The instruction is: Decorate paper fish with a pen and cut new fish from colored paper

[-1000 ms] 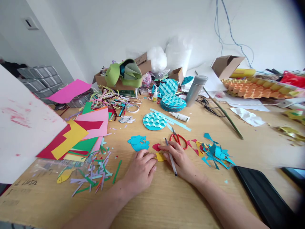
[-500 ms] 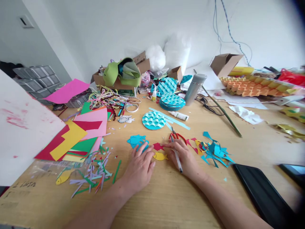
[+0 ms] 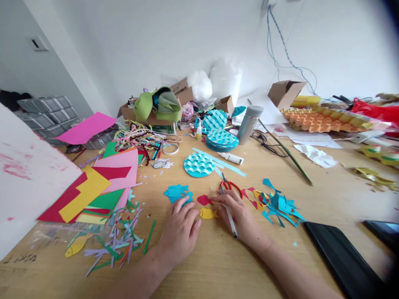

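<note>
On the table (image 3: 199, 270), your left hand (image 3: 181, 228) lies loosely spread, holding nothing visible; your right hand's (image 3: 240, 216) grip curls round a pen (image 3: 230, 219). The left partly hides the blue fish (image 3: 175, 192); between hands lie the yellow fish (image 3: 207, 213) and red fish (image 3: 204, 200).

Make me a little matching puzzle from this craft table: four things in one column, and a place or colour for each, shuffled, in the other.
Things:
1. Pen
2. Scissors
3. Flask
4. Blue fish cutouts

Places or colours:
A. beside the stacked blue discs
B. at the fingertips of the left hand
C. red-handled
D. in the right hand

Pairs: 1-D, 2-C, 3-A, 4-B
</note>
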`<state>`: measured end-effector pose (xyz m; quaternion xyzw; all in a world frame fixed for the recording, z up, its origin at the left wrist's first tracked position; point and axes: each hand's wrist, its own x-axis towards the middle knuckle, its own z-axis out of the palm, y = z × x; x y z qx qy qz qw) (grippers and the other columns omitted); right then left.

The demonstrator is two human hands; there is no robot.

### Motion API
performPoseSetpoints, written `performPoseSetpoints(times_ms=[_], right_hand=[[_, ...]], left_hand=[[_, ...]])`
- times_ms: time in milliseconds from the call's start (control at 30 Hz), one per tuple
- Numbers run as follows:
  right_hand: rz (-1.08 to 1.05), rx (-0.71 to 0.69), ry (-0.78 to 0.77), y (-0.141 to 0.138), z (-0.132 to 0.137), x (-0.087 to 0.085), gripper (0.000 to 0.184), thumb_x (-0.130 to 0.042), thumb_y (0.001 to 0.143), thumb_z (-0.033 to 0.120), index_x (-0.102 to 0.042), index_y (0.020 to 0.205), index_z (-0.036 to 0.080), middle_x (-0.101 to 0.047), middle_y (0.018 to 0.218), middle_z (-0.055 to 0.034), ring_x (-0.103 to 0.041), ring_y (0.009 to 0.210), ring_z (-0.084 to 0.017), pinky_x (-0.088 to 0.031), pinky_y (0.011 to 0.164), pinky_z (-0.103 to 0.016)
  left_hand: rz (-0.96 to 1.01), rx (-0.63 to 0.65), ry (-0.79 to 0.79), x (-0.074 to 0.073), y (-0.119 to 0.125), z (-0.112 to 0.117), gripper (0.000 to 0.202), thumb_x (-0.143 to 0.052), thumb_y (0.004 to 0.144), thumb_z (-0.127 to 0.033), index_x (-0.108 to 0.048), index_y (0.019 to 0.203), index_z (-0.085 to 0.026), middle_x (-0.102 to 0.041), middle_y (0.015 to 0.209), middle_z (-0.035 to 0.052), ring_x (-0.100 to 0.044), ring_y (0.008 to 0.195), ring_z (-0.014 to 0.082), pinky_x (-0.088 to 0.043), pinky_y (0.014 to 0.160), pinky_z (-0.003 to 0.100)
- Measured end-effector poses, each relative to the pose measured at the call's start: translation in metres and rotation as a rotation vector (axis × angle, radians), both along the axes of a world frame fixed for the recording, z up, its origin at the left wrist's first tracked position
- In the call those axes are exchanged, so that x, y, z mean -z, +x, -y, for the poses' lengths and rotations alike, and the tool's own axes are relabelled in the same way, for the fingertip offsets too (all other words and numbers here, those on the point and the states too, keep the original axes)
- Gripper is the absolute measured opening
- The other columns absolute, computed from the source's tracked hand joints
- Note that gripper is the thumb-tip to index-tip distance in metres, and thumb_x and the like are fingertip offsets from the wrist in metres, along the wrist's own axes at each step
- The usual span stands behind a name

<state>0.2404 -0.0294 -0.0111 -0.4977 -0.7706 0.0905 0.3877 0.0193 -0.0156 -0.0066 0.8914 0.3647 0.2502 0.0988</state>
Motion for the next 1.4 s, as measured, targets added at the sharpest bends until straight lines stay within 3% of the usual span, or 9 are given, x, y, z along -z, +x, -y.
performPoseSetpoints(times_ms=[333,700,833,1000,1233,1400], right_hand=[[-0.07,0.072,0.014,-0.001,-0.002,-0.005,0.024,-0.046,0.094,0.017,-0.065,0.108,0.023,-0.061,0.102,-0.0115,-0.063,0.098,-0.024,-0.057,0.078,-0.038],[-0.201,0.28,0.14,-0.002,-0.005,0.004,0.02,-0.046,0.095,0.017,-0.064,0.101,0.022,-0.061,0.095,-0.0087,-0.062,0.088,-0.021,-0.053,0.075,-0.036],[-0.215,0.356,0.141,-0.002,-0.006,0.005,0.017,-0.048,0.095,0.019,-0.064,0.098,0.023,-0.062,0.093,-0.0078,-0.063,0.086,-0.021,-0.053,0.075,-0.036],[-0.225,0.424,0.135,0.0,-0.009,0.008,0.015,-0.047,0.094,0.022,-0.062,0.097,0.022,-0.062,0.092,-0.0078,-0.063,0.083,-0.021,-0.054,0.074,-0.038],[-0.188,0.348,0.06,-0.008,-0.009,-0.001,0.018,-0.049,0.087,0.013,-0.062,0.095,0.022,-0.066,0.093,-0.0088,-0.065,0.085,-0.022,-0.055,0.075,-0.038],[-0.178,0.263,0.037,-0.023,-0.011,-0.006,0.024,-0.048,0.079,0.006,-0.058,0.093,0.022,-0.066,0.09,-0.0076,-0.065,0.086,-0.023,-0.056,0.072,-0.036]], left_hand=[[0.037,-0.016,-0.002,-0.004,0.0,-0.004,0.024,-0.046,0.093,-0.014,-0.062,0.11,-0.018,-0.064,0.122,0.0084,-0.048,0.126,0.0271,-0.045,0.104,0.051],[-0.139,-0.056,-0.018,-0.012,0.012,0.001,0.033,-0.046,0.097,-0.026,-0.057,0.127,-0.017,-0.055,0.139,0.0086,-0.036,0.138,0.0308,-0.034,0.11,0.058],[-0.151,-0.097,-0.013,-0.015,0.022,-0.005,0.033,-0.045,0.097,-0.029,-0.059,0.125,-0.018,-0.058,0.136,0.0084,-0.037,0.137,0.0325,-0.033,0.109,0.062],[-0.01,-0.189,-0.002,-0.007,0.027,-0.016,0.031,-0.042,0.097,-0.022,-0.059,0.123,-0.016,-0.066,0.123,0.0112,-0.046,0.13,0.0308,-0.034,0.107,0.061],[0.111,-0.141,0.024,-0.002,0.02,-0.024,0.024,-0.043,0.091,-0.01,-0.059,0.108,-0.016,-0.067,0.113,0.0116,-0.048,0.125,0.0303,-0.038,0.105,0.058],[0.081,-0.142,-0.018,0.002,0.019,-0.02,0.037,-0.047,0.077,0.002,-0.055,0.108,-0.016,-0.062,0.118,0.0136,-0.045,0.128,0.0309,-0.041,0.104,0.057]])
